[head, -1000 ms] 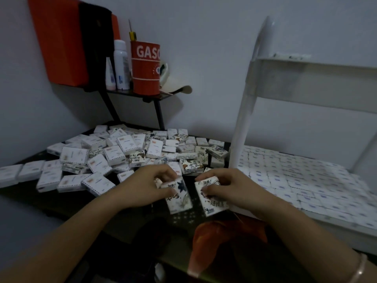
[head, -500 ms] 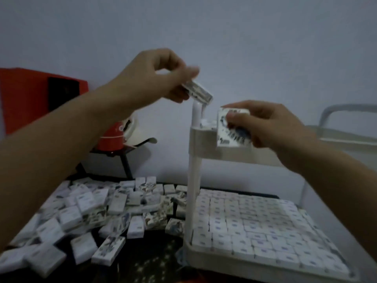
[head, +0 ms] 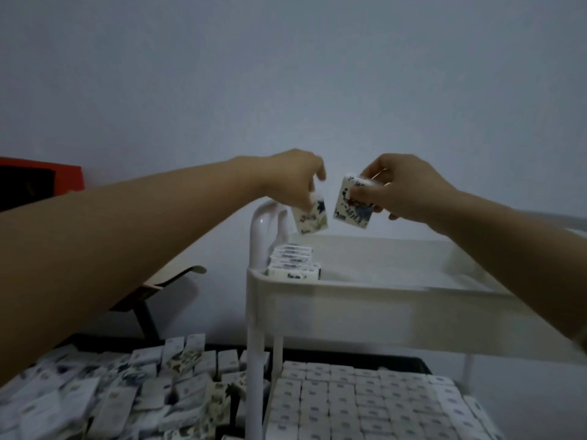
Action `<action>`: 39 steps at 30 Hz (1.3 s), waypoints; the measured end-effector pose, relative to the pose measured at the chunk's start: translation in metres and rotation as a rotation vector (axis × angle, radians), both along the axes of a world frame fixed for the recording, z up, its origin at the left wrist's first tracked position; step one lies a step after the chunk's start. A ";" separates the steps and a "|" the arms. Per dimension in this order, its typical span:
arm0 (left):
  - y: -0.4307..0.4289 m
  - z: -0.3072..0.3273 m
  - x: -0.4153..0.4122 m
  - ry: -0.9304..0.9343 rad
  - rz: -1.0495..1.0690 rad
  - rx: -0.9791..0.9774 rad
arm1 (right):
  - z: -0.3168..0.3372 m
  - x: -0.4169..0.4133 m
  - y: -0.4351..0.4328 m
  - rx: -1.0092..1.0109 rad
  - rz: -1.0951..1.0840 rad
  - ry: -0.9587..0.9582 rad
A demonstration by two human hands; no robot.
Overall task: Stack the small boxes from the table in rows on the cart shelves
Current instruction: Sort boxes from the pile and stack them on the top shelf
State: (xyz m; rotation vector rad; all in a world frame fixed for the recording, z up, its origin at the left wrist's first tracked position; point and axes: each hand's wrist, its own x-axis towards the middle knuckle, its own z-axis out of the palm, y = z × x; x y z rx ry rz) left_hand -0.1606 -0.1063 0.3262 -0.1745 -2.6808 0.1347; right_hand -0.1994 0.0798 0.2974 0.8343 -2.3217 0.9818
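Transfer from table to cart is nearly complete. A second ago both hands were low at the loose pile (head: 127, 392) on the table (head: 95, 339), each taking one small box. They have since risen past the cart post (head: 255, 312) and now hang over the left end of the upper shelf (head: 349, 300).

Left hand (head: 292, 176): fingers curled downward, pinching the left box (head: 309, 217) by its top edge. This box hangs upright, above the short row (head: 292, 262) already standing in the shelf's left corner and not touching it.

Right hand (head: 403, 188): thumb and fingers clamped round the right box (head: 354, 204), printed face toward the camera. This box is just beside the left box, slightly higher, with a narrow gap between them.

Status: the lower shelf (head: 365, 401) is packed with boxes in rows. The upper shelf carries only the one short row, the rest of its floor being bare. Many boxes remain in the pile.

Probable next step: lower the left box onto the far end of the row or beside it, then set down the right box. The row stands close against the shelf wall, so a box lowered at a tilt may tip its neighbours.
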 end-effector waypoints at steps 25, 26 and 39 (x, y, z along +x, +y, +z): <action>0.003 -0.012 0.016 -0.153 0.114 0.028 | -0.036 -0.026 -0.075 0.137 0.265 -0.362; 0.002 -0.013 0.019 -0.059 0.092 0.057 | -0.037 -0.026 -0.075 0.150 0.279 -0.384; -0.039 -0.096 0.079 0.611 -0.273 1.082 | -0.014 0.028 -0.054 -0.004 0.138 0.077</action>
